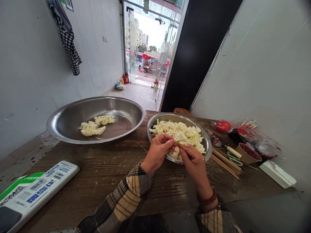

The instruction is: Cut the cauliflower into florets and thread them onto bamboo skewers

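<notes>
My left hand is closed in a pinch over the near side of a steel bowl. Its fingertips grip a pale cauliflower floret. Meeting it from the right, my right hand pinches at the base of the same floret; whether a thin stick is also in these fingers, I cannot tell. Many cut cauliflower florets fill the bowl beneath. To the left, a large steel basin holds two clusters of cauliflower, with thin sticks running from them.
Bamboo skewers lie right of the bowl, beside green-handled scissors, a yellowish-handled tool and a paper tub of red contents. A white pack sits far right. A white-and-green box occupies the table's left front.
</notes>
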Tool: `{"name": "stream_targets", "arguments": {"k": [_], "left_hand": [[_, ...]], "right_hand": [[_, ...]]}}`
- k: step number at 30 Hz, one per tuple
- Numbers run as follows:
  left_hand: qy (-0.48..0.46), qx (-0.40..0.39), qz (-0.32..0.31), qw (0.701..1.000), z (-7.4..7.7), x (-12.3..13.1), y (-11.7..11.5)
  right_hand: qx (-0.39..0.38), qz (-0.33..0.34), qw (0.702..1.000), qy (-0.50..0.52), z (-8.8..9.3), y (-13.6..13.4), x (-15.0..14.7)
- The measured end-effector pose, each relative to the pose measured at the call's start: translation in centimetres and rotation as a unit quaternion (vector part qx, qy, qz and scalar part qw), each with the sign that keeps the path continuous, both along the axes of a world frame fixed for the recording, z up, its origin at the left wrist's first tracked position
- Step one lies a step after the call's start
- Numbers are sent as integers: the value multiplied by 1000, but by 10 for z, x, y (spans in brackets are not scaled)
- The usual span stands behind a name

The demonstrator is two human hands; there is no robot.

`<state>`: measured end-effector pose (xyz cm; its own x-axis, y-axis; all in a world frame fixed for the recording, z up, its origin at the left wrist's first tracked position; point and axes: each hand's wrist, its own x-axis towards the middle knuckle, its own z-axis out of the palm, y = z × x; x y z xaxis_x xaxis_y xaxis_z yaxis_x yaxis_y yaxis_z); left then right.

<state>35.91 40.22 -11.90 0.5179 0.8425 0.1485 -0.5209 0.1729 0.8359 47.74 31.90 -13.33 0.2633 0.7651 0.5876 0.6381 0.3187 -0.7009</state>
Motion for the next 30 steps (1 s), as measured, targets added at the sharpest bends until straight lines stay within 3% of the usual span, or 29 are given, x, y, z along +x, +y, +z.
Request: {"name": "stream_targets", "arguments": {"k": [12, 16, 27, 30], "left_hand": [[12, 10, -23, 1000, 0, 0, -3], [56, 46, -1, 997, 1, 1, -5], [100, 148, -23, 984, 0, -3, -4], [89, 126, -25, 988, -4, -4, -1]], "right_hand": [[33, 3, 997, -63, 6, 0, 4], [39, -12, 997, -64, 4, -2, 4], [-26, -14, 999, 33, 6, -2, -2], [-40, -11, 999, 21, 3, -3, -1]]}}
